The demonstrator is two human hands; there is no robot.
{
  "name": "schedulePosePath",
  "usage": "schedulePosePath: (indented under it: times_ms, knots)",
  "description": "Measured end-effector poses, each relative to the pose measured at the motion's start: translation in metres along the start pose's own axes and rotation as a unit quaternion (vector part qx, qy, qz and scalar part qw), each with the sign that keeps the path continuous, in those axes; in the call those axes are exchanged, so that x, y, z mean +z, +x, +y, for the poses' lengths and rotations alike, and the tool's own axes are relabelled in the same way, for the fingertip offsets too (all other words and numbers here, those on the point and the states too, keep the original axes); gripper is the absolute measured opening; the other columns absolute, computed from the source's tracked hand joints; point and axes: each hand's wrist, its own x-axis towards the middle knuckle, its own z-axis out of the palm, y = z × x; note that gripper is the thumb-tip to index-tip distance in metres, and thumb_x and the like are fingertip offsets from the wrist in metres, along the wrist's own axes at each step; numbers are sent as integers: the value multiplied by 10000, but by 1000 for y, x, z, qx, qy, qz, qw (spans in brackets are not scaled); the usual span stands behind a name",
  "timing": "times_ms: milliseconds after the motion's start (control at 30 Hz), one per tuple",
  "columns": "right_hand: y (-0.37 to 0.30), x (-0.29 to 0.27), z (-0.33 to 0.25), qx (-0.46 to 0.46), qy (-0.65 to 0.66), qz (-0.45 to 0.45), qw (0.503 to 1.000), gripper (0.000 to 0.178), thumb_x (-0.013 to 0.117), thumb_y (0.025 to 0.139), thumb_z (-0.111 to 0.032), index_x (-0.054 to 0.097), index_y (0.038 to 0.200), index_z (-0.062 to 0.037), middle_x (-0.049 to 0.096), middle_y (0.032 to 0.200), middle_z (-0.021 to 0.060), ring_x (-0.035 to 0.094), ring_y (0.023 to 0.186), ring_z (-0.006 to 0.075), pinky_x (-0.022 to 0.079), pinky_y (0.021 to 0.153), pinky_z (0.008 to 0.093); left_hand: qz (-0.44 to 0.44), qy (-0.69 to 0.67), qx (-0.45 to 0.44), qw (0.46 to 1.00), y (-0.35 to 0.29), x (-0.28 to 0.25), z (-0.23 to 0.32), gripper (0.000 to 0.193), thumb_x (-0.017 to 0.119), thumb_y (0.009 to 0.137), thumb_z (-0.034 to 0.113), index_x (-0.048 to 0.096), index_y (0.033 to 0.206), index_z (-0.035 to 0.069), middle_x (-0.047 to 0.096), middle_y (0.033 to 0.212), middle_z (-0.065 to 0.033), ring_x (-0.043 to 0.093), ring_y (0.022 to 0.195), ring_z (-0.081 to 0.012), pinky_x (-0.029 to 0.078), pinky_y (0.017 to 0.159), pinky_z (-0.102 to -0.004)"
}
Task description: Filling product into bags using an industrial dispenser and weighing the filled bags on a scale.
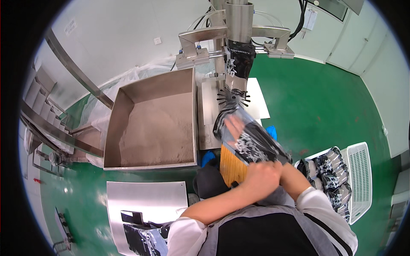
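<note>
A black and clear plastic bag (267,143) with white print lies slanted in front of me. My right hand (234,128) is inside it, fingers stretched out and showing through the clear film. At the bag's near end my left hand (264,177) is closed on its edge, next to my right wrist. Just beyond, another black and clear bag (240,62) hangs from a steel filling spout (239,21), between two clamp arms. A black star-like shape (234,97) shows near that bag's lower end; I cannot tell whether it is print or a separate part.
On the left stands a steel bin (193,119) of brownish powder. Flat bags (145,239) lie on a steel table (147,196) at lower left. To the right, several filled bags (329,170) sit by a white slotted crate (359,179). A wooden seat (232,166) is below my hands.
</note>
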Motion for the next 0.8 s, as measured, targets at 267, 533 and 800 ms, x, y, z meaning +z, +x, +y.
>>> schedulePosePath:
  times_ms: [267,533,800]
  knots:
    - [14,-222,-81,-151,-92,-177,968,100,578,689,-120,518,703,-41,519,637,64,591,707,206,407,1010,403,129,-187,-117,967,42,-116,-72,254,594,665,-45,391,553,57,409,480,12,409,413,-106,302,393,-290]
    - [47,-273,-8,-57,-192,-171,965,152,626,700,-199,559,699,-63,486,571,74,564,600,237,456,566,415,40,-509,-321,798,119,-16,-253,255,612,887,280,567,862,30,604,775,-68,560,659,-116,482,525,-253]
    - [64,-190,118,208,-36,-328,921,386,568,876,-315,594,645,-7,512,557,204,511,542,391,414,551,466,255,-538,-311,741,174,79,-453,815,360,922,586,191,1420,-37,140,1514,-193,89,1420,-254,91,1134,-401]
